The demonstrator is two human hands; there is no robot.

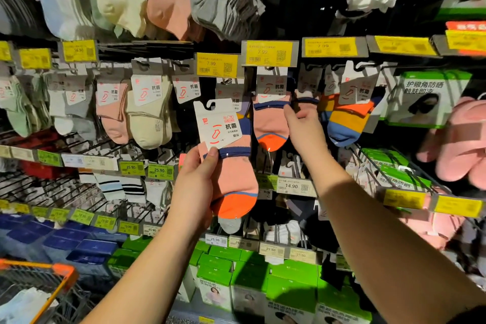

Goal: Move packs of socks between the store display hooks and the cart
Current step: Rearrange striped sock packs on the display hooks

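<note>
Head view: the left hand (193, 187) grips a pink-and-orange sock pack (228, 163) in front of the display's middle hooks. The right hand (305, 126) pinches a matching hanging pack (271, 116). A hasty pull could tear its card. Price tags (269, 53) crowd the hooks; the cart (56, 275) waits lower left.

yellow price tags (268, 53) run along rail in front of you (7.99 readable on some). green boxes (290, 287) stacked low, blue boxes (90, 251) to their left. face-mask package (427, 98) at right, pink plush item (460, 139) just beside it.
</note>
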